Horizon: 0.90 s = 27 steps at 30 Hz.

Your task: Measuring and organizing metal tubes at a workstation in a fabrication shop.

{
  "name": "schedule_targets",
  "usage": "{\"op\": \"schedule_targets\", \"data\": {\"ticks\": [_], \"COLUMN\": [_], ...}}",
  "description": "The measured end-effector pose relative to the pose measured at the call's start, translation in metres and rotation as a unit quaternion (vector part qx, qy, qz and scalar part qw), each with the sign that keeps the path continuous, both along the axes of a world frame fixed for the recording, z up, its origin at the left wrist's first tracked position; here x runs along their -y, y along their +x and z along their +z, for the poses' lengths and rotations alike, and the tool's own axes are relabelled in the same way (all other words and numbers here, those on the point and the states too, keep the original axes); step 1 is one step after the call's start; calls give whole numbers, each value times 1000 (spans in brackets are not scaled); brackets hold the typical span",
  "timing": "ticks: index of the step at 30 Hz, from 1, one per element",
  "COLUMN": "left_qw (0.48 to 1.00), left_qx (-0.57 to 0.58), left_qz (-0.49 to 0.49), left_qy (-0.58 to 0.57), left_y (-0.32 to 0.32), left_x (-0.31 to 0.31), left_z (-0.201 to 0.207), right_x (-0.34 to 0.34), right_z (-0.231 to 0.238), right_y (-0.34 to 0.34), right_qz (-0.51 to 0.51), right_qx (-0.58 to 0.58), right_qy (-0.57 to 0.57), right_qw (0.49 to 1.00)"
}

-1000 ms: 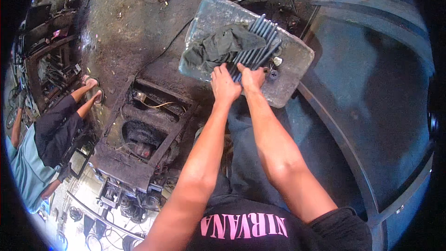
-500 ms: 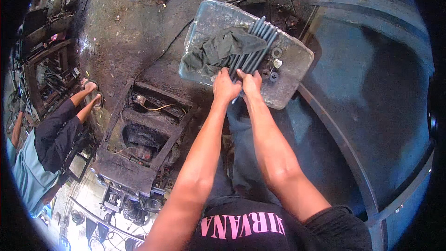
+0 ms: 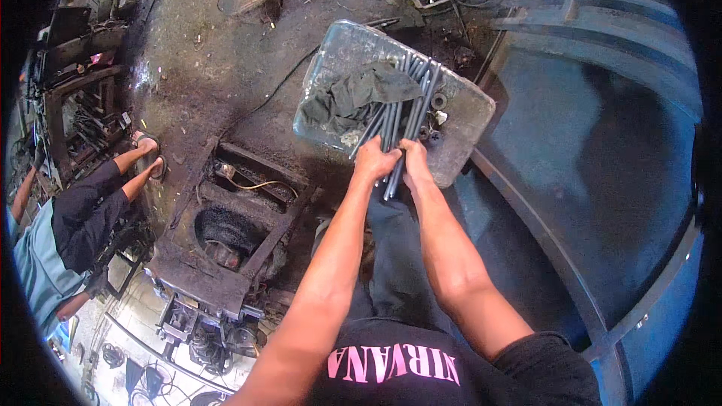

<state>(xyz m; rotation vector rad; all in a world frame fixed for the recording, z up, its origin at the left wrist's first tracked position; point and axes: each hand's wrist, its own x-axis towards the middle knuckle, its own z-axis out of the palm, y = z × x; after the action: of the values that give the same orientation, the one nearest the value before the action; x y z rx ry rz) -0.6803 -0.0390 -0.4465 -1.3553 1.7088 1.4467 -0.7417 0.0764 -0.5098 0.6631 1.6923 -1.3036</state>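
Grey rods (image 3: 423, 104): left hand (image 3: 374, 161) and right hand (image 3: 414, 161) curl round them; scuffed worktop (image 3: 468, 111) beneath; grimy floor (image 3: 195, 68) beyond.

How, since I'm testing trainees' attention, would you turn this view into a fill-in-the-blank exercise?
The metal rods are held by the left hand and the ____ hand.
In the picture, most of the crumpled cloth lies to the ____ of the rods.
The letters on the black shirt are ____.
Missing words: right; left; pink.
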Motion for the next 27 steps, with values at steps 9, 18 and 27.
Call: {"op": "schedule_targets", "data": {"ticks": [9,18,27], "left_qw": [995,986,937], "left_qx": [-47,-148,-211], "left_qz": [88,34,-3], "left_qy": [-7,-62,-277], "left_y": [8,69,134], "left_x": [-30,-57,-61], "left_z": [15,194,321], "right_x": [-11,-16,29], "right_z": [81,207,324], "right_y": [1,0,46], "right_qz": [77,156,156], "right_qx": [93,51,83], "right_qy": [-40,-74,-309], "right_qw": [992,984,935]}}
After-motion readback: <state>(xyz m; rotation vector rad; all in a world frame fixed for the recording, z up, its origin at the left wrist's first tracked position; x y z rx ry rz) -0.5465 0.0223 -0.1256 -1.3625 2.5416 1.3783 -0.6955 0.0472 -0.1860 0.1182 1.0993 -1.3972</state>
